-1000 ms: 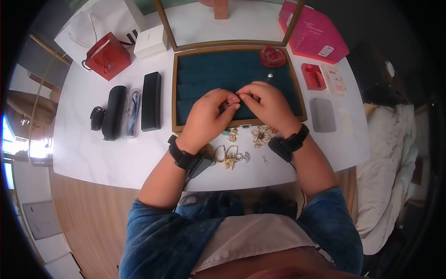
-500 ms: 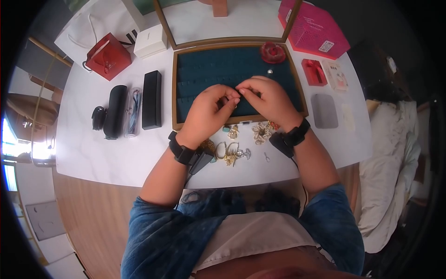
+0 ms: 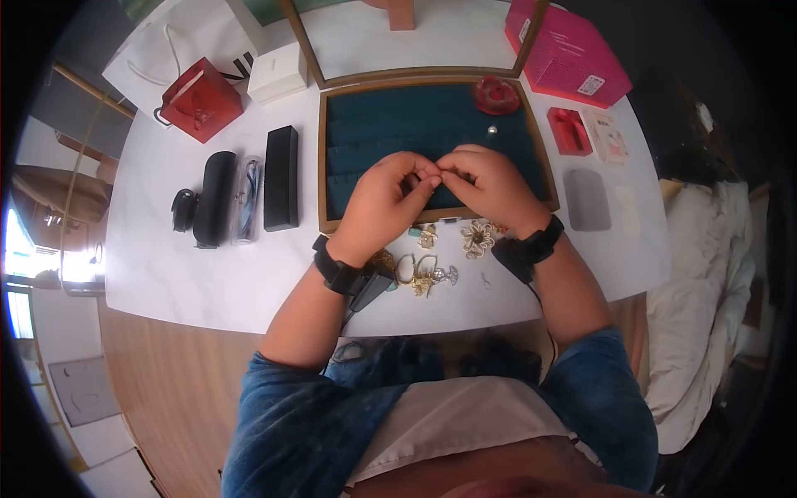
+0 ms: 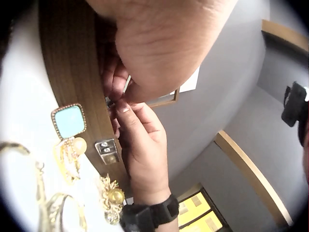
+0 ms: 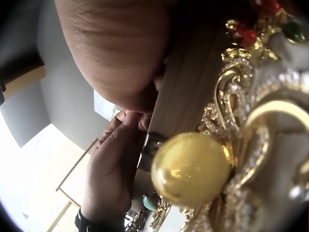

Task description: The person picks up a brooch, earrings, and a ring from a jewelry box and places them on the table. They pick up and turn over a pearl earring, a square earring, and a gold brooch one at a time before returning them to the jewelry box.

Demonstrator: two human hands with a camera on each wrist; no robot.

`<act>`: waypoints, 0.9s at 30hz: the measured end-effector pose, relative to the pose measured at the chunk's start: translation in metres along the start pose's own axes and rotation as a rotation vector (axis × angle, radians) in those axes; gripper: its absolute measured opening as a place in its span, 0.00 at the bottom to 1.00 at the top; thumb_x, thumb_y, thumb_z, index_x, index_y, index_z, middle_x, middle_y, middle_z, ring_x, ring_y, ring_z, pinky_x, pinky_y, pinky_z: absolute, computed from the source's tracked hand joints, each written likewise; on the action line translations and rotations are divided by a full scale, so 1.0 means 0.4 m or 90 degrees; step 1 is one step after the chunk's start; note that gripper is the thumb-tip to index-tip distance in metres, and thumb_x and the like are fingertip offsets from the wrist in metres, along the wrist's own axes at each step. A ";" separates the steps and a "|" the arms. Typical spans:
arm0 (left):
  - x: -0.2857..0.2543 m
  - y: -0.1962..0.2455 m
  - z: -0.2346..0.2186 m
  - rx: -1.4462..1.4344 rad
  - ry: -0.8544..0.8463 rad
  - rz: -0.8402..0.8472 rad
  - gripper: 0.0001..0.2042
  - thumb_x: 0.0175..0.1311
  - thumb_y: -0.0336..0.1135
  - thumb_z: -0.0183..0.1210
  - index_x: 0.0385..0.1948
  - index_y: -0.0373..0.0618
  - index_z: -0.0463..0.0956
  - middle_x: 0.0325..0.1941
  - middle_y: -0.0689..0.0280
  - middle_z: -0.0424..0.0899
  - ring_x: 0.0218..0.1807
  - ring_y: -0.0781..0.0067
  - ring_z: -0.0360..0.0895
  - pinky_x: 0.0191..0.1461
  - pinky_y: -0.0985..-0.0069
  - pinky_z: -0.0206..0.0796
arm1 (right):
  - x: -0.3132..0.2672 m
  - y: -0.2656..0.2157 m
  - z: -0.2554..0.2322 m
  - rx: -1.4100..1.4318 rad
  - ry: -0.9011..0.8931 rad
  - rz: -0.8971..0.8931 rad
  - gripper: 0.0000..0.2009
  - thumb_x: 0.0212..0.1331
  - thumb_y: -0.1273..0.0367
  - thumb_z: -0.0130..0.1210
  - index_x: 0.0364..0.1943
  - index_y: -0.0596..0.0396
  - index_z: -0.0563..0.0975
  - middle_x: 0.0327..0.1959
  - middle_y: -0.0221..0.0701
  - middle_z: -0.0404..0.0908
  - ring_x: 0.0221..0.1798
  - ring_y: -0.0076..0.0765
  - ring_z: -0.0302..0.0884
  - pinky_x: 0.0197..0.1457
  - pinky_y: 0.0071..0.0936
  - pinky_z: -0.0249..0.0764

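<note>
My left hand [image 3: 386, 195] and right hand [image 3: 490, 184] meet at the fingertips over the front of a wooden jewelry box [image 3: 398, 116] lined in dark green. Thumb and forefinger of each pinch together on a tiny piece, mostly hidden; I cannot tell its kind. Inside the box sit a white pearl piece [image 3: 492, 130] and a red flower-shaped dish [image 3: 496, 95]. Jewelry lies before the box: a pearly flower brooch [image 3: 477, 238], a turquoise square piece [image 4: 69, 121], gold hoops [image 3: 405, 269], and a piece with a big yellow bead [image 5: 190, 168].
The box's glass lid [image 3: 415, 41] stands raised behind. Left are a long black box [image 3: 281, 178], a black case [image 3: 215, 199], a red bag [image 3: 202, 100] and a white box [image 3: 278, 73]. Right are a pink box [image 3: 573, 54], a small red box [image 3: 569, 131] and a grey tray [image 3: 587, 199].
The fingertips of both hands, slightly apart before, now come together. A gold glint below the left fingertips half a second ago no longer shows. The head view shifts slightly; the jewelry stays put.
</note>
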State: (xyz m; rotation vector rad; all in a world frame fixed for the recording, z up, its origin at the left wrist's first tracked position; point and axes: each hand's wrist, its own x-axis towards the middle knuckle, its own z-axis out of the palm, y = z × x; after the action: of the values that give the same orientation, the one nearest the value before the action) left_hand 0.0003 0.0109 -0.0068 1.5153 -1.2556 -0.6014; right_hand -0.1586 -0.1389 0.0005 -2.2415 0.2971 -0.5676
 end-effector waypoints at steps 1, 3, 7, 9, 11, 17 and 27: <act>0.001 0.005 -0.001 0.007 -0.004 -0.005 0.05 0.71 0.27 0.65 0.43 0.37 0.83 0.39 0.69 0.85 0.37 0.84 0.77 0.42 0.82 0.70 | 0.002 -0.001 -0.001 0.000 -0.001 0.002 0.06 0.66 0.72 0.61 0.41 0.58 0.84 0.38 0.37 0.84 0.37 0.42 0.83 0.40 0.33 0.76; -0.001 0.011 0.000 0.013 0.003 -0.002 0.05 0.71 0.27 0.65 0.43 0.38 0.83 0.38 0.69 0.85 0.36 0.84 0.76 0.41 0.82 0.69 | 0.001 -0.003 -0.001 0.002 0.000 0.008 0.06 0.66 0.72 0.61 0.41 0.59 0.84 0.38 0.36 0.83 0.37 0.41 0.83 0.40 0.33 0.76; 0.000 0.016 0.002 0.019 0.012 0.001 0.04 0.70 0.27 0.65 0.42 0.39 0.84 0.39 0.67 0.84 0.35 0.82 0.77 0.39 0.81 0.69 | 0.002 -0.004 -0.004 0.024 -0.011 0.034 0.06 0.66 0.72 0.61 0.43 0.59 0.84 0.37 0.35 0.82 0.38 0.37 0.81 0.40 0.31 0.75; 0.001 0.021 0.002 0.023 0.032 0.011 0.04 0.68 0.26 0.66 0.41 0.40 0.84 0.38 0.65 0.84 0.34 0.80 0.78 0.38 0.80 0.69 | 0.005 -0.008 -0.006 0.041 -0.022 0.056 0.06 0.67 0.73 0.61 0.44 0.59 0.84 0.38 0.34 0.82 0.38 0.35 0.81 0.40 0.29 0.75; 0.003 0.017 0.002 0.019 0.039 0.015 0.04 0.68 0.26 0.66 0.41 0.40 0.84 0.38 0.65 0.84 0.34 0.79 0.78 0.38 0.79 0.69 | 0.006 -0.006 -0.004 0.065 -0.027 0.074 0.06 0.67 0.74 0.60 0.44 0.59 0.84 0.39 0.33 0.82 0.38 0.32 0.80 0.40 0.27 0.75; 0.008 0.017 0.005 0.034 0.078 0.022 0.05 0.67 0.27 0.67 0.40 0.40 0.84 0.37 0.61 0.84 0.32 0.73 0.80 0.37 0.76 0.71 | 0.009 0.008 -0.014 0.088 -0.049 0.084 0.07 0.70 0.73 0.61 0.47 0.60 0.83 0.41 0.31 0.82 0.39 0.27 0.80 0.40 0.24 0.74; 0.009 0.013 0.013 0.047 0.064 0.003 0.04 0.68 0.26 0.65 0.41 0.37 0.83 0.38 0.60 0.86 0.37 0.71 0.85 0.42 0.76 0.76 | 0.005 -0.002 -0.017 0.091 -0.021 0.060 0.07 0.68 0.74 0.59 0.46 0.60 0.84 0.41 0.35 0.84 0.42 0.34 0.82 0.44 0.28 0.76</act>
State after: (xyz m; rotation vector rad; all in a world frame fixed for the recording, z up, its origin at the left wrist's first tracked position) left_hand -0.0049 0.0059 -0.0029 1.5829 -1.2148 -0.4739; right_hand -0.1602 -0.1437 0.0056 -2.0845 0.3334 -0.4859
